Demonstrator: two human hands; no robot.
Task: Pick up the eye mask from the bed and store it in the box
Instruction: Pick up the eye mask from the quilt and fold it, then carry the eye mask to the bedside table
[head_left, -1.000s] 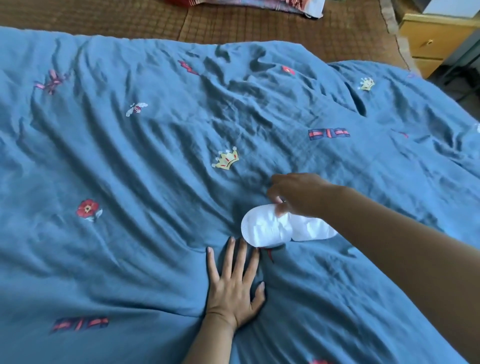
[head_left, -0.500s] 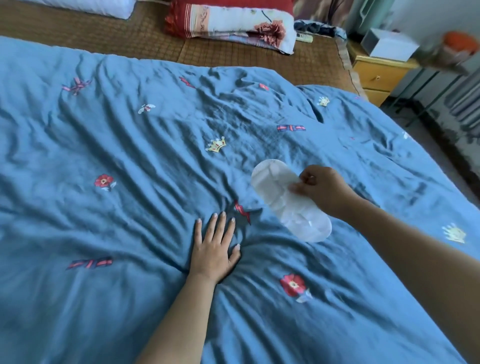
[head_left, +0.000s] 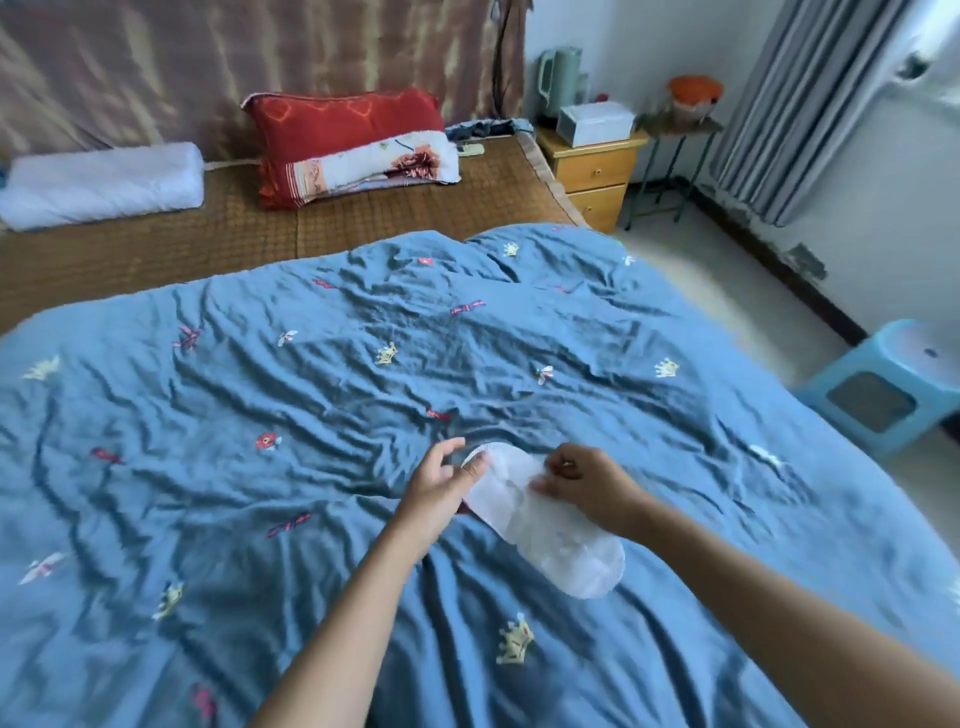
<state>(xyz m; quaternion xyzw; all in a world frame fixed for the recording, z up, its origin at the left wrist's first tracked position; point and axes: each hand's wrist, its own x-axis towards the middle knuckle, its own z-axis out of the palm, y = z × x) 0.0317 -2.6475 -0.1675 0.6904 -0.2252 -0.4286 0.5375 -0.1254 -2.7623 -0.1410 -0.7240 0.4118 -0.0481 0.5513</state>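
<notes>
The white eye mask (head_left: 545, 530) hangs lifted above the blue quilt (head_left: 260, 415), tilted with its lower end toward me. My right hand (head_left: 587, 483) pinches its upper middle edge. My left hand (head_left: 441, 483) touches the mask's far end with thumb and fingers, the other fingers spread. A white box (head_left: 595, 123) stands on the yellow bedside cabinet (head_left: 592, 166) at the back right.
Red pillows (head_left: 348, 145) and a white rolled pillow (head_left: 104, 182) lie at the head of the bed on a woven mat (head_left: 260, 234). A green kettle (head_left: 558, 83) stands by the box. A blue plastic stool (head_left: 888, 384) stands on the floor to the right.
My left hand has left the quilt and come up to the mask's far end. My right hand still holds the mask. The view has risen, showing the room's back.
</notes>
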